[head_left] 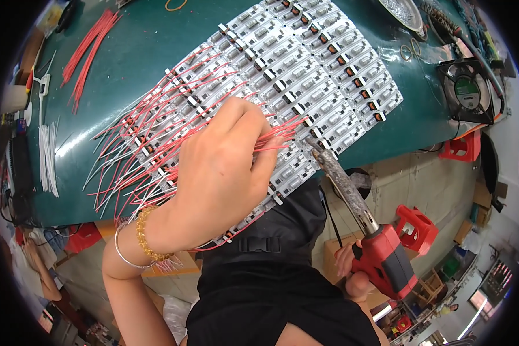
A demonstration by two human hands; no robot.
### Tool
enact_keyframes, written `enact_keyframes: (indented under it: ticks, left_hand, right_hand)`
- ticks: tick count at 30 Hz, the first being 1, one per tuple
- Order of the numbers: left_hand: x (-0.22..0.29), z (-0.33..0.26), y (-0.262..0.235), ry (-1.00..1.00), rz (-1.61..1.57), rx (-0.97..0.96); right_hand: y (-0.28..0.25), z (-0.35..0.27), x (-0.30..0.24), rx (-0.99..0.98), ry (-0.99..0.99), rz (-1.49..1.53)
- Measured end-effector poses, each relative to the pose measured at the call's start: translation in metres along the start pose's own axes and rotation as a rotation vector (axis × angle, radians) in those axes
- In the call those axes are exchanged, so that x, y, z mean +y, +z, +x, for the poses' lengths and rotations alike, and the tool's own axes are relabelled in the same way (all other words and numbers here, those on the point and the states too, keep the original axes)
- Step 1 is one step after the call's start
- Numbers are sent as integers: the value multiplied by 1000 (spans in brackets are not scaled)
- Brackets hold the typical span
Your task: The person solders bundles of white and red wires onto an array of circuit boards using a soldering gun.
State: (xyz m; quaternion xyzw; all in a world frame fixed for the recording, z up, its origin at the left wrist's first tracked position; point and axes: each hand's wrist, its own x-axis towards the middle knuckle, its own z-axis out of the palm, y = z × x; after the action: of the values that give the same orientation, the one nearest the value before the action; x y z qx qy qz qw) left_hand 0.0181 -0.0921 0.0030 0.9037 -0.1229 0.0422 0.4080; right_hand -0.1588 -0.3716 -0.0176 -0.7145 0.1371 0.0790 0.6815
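Note:
My left hand (216, 161) is closed around a bundle of red wires (282, 132), whose ends stick out between thumb and fingers. It hovers over a large panel of small circuit boards (323, 81) lying tilted on the table. Many red wires and white wires (112, 158) are spread over the panel's left part; how many are attached I cannot tell. My right hand (354, 274), partly hidden, grips the red and black handle of a soldering gun (386, 259). Its long, scorched barrel points up and left, with the tip at the panel, just right of the held wires' ends.
On the green tabletop (150, 43) lie loose red wires (92, 49) and a bundle of white wires (48, 161) at the left. A metal dish (406, 12) and a square fan (466, 89) stand at the right. Below are red stools (414, 229); another person's arm (42, 268) shows lower left.

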Motion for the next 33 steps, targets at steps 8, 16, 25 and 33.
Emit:
enact_keyframes:
  ticks: [8,16,25,33]
  left_hand:
    - [-1,-4,7,43,61,29]
    - [-3,-6,10,105,110,67]
    - [-4,-7,10,113,121,74]
    - [7,-12,0,18,-134,51]
  right_hand:
    - [11,14,-10,-98,-5,-42]
    - [15,5,-12,173,175,-41]
    - [4,11,-25,-182,286,229]
    - [-63,-60,68,516,539,360]
